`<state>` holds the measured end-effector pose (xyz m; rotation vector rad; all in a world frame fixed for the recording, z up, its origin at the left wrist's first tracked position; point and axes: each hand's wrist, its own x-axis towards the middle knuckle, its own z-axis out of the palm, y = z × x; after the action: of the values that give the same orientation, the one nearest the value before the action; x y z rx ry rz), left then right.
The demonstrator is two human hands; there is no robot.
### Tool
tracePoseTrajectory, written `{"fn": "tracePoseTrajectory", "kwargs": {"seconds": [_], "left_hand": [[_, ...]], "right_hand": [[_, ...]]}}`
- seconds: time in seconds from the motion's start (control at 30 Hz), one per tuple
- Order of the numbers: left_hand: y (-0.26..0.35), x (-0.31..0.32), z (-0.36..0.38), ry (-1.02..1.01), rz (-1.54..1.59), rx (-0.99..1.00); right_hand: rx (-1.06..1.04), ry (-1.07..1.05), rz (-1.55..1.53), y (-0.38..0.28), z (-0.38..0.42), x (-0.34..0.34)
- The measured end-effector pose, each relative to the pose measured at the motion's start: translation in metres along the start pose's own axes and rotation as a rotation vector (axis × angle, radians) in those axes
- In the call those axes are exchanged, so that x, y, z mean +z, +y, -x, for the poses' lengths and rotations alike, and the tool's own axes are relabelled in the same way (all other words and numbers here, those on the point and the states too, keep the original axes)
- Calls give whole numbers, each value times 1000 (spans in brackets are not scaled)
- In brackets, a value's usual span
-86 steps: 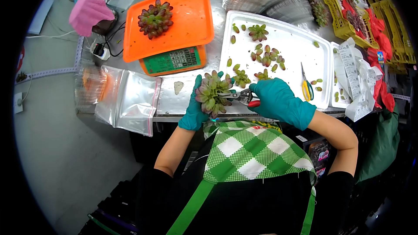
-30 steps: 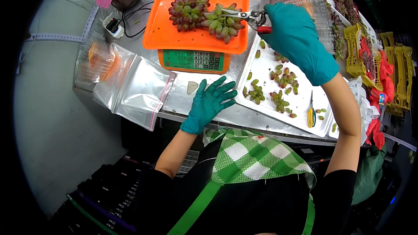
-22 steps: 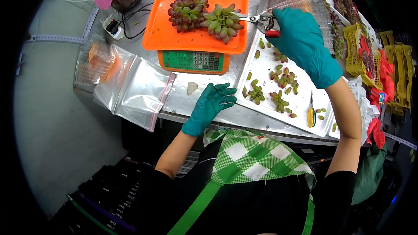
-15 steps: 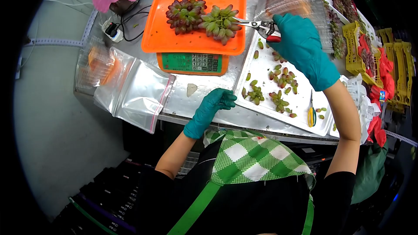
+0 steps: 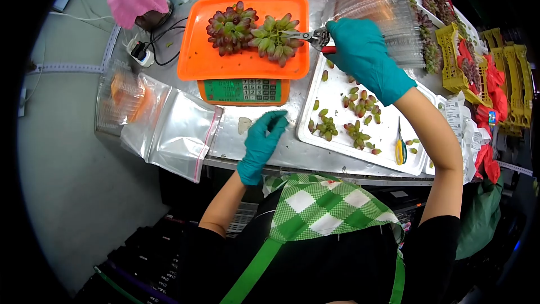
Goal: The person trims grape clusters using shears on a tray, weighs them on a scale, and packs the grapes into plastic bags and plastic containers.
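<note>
My right hand (image 5: 365,59), in a teal glove, is closed around red-handled pruning shears (image 5: 316,38). Their blades reach into the stems of a greenish bunch of grapes (image 5: 275,50) on an orange tray (image 5: 242,67). Beside it on that tray lies a darker, purple bunch (image 5: 230,31). The tray sits on a scale (image 5: 244,92) with a green display and keypad. My left hand (image 5: 261,146), gloved alike, hovers near the table's front edge, thumb and fingers apart, holding nothing visible.
Right of the scale, a white tray (image 5: 318,139) holds loose grapes and small clusters, plus yellow-handled scissors (image 5: 400,151). Clear plastic bags (image 5: 183,129) overhang the table's front left. Stacked clear plastic containers (image 5: 374,14) stand behind my right hand. Yellow crates (image 5: 450,59) are farther right.
My view has shifted slightly. My left hand has turned, with its fingers now pointing up toward the scale and spread from the thumb. The shears stay at the greenish bunch.
</note>
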<state>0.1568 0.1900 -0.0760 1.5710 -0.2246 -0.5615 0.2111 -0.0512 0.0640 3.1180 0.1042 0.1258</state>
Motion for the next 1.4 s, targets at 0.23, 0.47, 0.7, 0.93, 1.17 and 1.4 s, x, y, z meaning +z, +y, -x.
{"fn": "tracePoseTrajectory", "kwargs": {"seconds": [0.23, 0.47, 0.7, 0.93, 1.17, 1.4], "left_hand": [[94, -30, -69, 434, -675, 717], [128, -34, -149, 167, -1185, 879], [122, -23, -169, -20, -1463, 791], [113, -18, -176, -12, -1528, 880], [118, -20, -173, 18, -1493, 929], [160, -39, -106, 143, -989, 877]], "right_hand": [[-54, -44, 34, 1, -10, 8], [-73, -69, 39, -2, -18, 9], [-112, -48, 22, -1, -17, 10], [-155, -21, 47, -6, -16, 5], [-181, -29, 70, -6, -17, 7], [23, 89, -143, 6, 26, -22]]}}
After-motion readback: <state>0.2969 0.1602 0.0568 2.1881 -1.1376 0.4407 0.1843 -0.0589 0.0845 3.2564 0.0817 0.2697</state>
